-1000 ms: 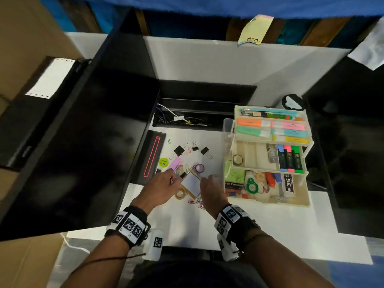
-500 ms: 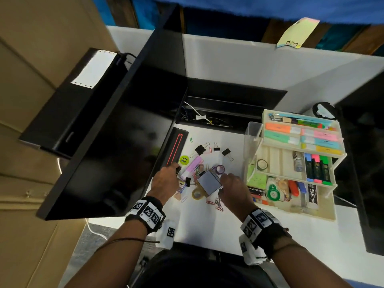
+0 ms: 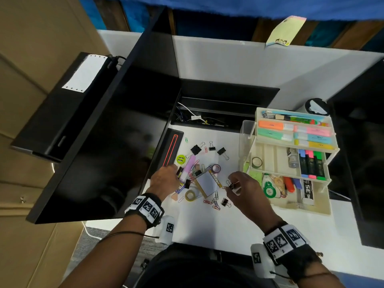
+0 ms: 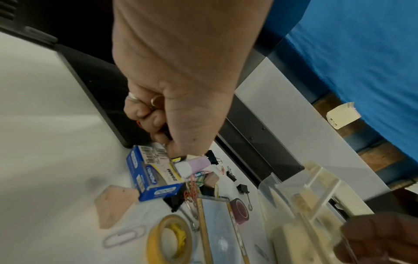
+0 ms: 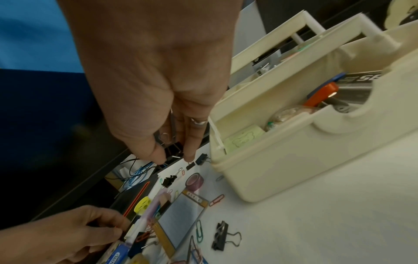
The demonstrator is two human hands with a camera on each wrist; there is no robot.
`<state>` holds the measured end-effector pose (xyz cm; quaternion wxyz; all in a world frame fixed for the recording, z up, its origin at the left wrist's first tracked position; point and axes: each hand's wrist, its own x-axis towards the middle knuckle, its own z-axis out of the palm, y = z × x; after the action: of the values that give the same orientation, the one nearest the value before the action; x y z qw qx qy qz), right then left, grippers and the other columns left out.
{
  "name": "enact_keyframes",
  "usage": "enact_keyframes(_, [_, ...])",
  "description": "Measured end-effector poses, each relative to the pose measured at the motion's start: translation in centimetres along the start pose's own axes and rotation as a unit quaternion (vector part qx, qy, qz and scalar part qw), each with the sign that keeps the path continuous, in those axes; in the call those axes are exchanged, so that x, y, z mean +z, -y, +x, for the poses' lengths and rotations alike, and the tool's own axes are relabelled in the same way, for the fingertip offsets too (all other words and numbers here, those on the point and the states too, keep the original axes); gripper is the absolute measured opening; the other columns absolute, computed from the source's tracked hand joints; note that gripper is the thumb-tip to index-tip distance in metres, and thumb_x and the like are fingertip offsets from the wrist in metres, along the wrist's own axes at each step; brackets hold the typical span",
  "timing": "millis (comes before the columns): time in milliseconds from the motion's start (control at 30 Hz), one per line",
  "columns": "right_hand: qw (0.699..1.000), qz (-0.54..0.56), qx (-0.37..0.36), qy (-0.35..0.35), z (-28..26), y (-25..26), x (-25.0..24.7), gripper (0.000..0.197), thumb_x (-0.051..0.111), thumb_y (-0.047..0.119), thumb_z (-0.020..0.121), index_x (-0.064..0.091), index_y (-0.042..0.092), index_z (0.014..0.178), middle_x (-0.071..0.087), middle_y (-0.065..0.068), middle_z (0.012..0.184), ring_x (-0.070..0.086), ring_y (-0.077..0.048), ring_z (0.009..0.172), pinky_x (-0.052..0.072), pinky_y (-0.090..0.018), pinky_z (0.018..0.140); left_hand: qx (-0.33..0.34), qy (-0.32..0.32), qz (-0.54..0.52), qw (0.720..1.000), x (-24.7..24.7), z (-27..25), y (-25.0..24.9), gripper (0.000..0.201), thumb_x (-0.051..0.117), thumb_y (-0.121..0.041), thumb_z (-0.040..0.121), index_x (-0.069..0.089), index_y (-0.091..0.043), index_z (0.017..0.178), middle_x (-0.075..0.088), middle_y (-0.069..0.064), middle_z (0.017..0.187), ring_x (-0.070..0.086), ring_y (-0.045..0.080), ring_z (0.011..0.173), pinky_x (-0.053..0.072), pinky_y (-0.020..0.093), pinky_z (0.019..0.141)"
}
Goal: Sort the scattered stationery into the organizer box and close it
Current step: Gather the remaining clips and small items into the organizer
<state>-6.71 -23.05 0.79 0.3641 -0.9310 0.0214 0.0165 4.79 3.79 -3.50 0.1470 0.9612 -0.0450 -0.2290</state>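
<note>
Scattered on the white desk lie a notepad (image 3: 206,182), a yellow tape roll (image 3: 190,195), purple tape (image 3: 216,168), a pink highlighter (image 3: 189,167), black binder clips (image 3: 195,150) and paper clips (image 3: 214,201). The cream organizer box (image 3: 324,208) stands at the right with its tiers fanned open and partly filled. My right hand (image 3: 233,187) hovers just left of the box (image 5: 271,160) and pinches a black binder clip (image 5: 173,149) between thumb and fingers. My left hand (image 3: 172,175) is at the pile's left edge, beside a blue staples box (image 4: 153,178). Its curled fingers (image 4: 156,123) pinch a small dark item I cannot identify.
A large black monitor (image 3: 104,152) leans over the desk's left side, with a black device with a red stripe (image 3: 171,150) at its foot. A cable slot (image 3: 207,119) runs behind the pile. Another dark screen (image 3: 363,163) stands right of the box.
My right hand has risen off the pile with a binder clip and moved right towards the box. My left hand has stayed at the pile's left edge.
</note>
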Motion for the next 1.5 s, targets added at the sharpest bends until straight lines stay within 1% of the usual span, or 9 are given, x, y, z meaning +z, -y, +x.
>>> enact_keyframes(200, [1.0, 0.024, -0.002, -0.018, -1.7, -1.4, -1.5, 0.023, 0.083, 0.015, 0.083, 0.067, 0.021, 0.098, 0.064, 0.011, 0.086, 0.062, 0.0, 0.072, 0.047, -0.008, 0.064, -0.039, -0.037, -0.007, 0.999, -0.2, 0.5, -0.5, 0.022, 0.069, -0.038, 0.095, 0.075, -0.017, 0.09, 0.071, -0.003, 0.08, 0.063, 0.015, 0.07, 0.048, 0.026, 0.061])
enact_keyframes(433, [0.998, 0.046, 0.02, -0.043, -2.8, -3.1, -3.1, 0.023, 0.084, 0.012, 0.082, 0.068, 0.02, 0.098, 0.068, 0.01, 0.084, 0.067, -0.006, 0.072, 0.057, -0.023, 0.067, -0.057, -0.008, -0.019, 0.998, -0.7, 1.4, -1.0, 0.036, 0.078, -0.046, 0.086, 0.065, -0.018, 0.067, 0.065, -0.006, 0.063, 0.065, 0.013, 0.059, 0.054, 0.028, 0.058])
enact_keyframes(633, [0.983, 0.061, 0.113, -0.132, -4.1, -5.9, -6.4, 0.021, 0.081, 0.013, 0.085, 0.069, 0.019, 0.101, 0.068, 0.008, 0.086, 0.065, -0.005, 0.078, 0.056, -0.026, 0.069, 0.001, -0.062, -0.036, 0.997, -2.0, -0.3, -2.9, 0.037, 0.075, -0.051, 0.083, 0.064, -0.02, 0.067, 0.062, -0.006, 0.057, 0.06, 0.011, 0.053, 0.045, 0.026, 0.051])
enact_keyframes(700, [0.975, 0.059, 0.141, -0.164, -4.6, -7.5, -7.7, 0.021, 0.081, 0.014, 0.085, 0.07, 0.022, 0.101, 0.07, 0.007, 0.088, 0.067, -0.005, 0.078, 0.058, -0.03, 0.071, 0.059, -0.058, -0.07, 0.994, -2.1, -1.3, -4.4, 0.034, 0.074, -0.049, 0.081, 0.064, -0.019, 0.067, 0.062, -0.005, 0.058, 0.06, 0.013, 0.054, 0.049, 0.031, 0.05])
enact_keyframes(833, [0.957, 0.071, 0.194, -0.204, -6.0, -10.2, -10.2, 0.02, 0.084, 0.016, 0.084, 0.069, 0.021, 0.095, 0.071, 0.008, 0.081, 0.066, -0.003, 0.076, 0.051, -0.011, 0.067, 0.202, 0.005, -0.048, 0.978, -1.2, -3.6, -9.8, 0.017, 0.072, -0.05, 0.084, 0.07, -0.034, 0.082, 0.06, -0.012, 0.06, 0.058, 0.005, 0.056, 0.045, 0.025, 0.052])
enact_keyframes(900, [0.955, 0.067, 0.213, -0.195, -6.7, -11.2, -11.1, 0.021, 0.085, 0.019, 0.083, 0.068, 0.023, 0.096, 0.072, 0.007, 0.079, 0.067, -0.006, 0.073, 0.055, -0.021, 0.069, 0.255, 0.017, -0.026, 0.966, -0.4, -4.2, -13.1, 0.019, 0.071, -0.051, 0.086, 0.073, -0.032, 0.089, 0.063, -0.012, 0.064, 0.06, 0.004, 0.06, 0.047, 0.025, 0.054])
enact_keyframes(1067, [0.963, 0.048, 0.207, -0.165, -7.3, -12.5, -11.4, 0.021, 0.085, 0.022, 0.083, 0.069, 0.023, 0.098, 0.072, 0.009, 0.079, 0.068, -0.006, 0.072, 0.054, -0.022, 0.066, 0.335, 0.049, 0.079, 0.938, 2.9, -3.9, -20.0, 0.027, 0.064, -0.046, 0.092, 0.073, -0.021, 0.097, 0.074, 0.001, 0.088, 0.069, 0.025, 0.083, 0.054, 0.034, 0.069])
enact_keyframes(1300, [0.971, 0.084, 0.187, -0.12, -6.9, -13.5, -10.5, 0.019, 0.084, 0.016, 0.084, 0.076, 0.018, 0.101, 0.075, 0.005, 0.092, 0.07, -0.001, 0.08, 0.059, -0.02, 0.075, 0.314, 0.105, 0.264, 0.906, 5.4, -3.2, -24.2, 0.026, 0.066, -0.028, 0.097, 0.068, -0.01, 0.115, 0.071, 0.012, 0.112, 0.07, 0.035, 0.102, 0.052, 0.039, 0.079])
enact_keyframes(1500, [0.979, 0.056, 0.159, -0.117, -6.1, -13.9, -11.2, 0.025, 0.084, 0.019, 0.084, 0.074, 0.017, 0.107, 0.071, 0.009, 0.103, 0.069, -0.005, 0.087, 0.057, -0.019, 0.078, 0.288, 0.157, 0.241, 0.913, 4.5, -2.9, -24.6, 0.027, 0.065, -0.031, 0.096, 0.067, -0.012, 0.116, 0.069, 0.011, 0.112, 0.068, 0.034, 0.103, 0.049, 0.037, 0.078])
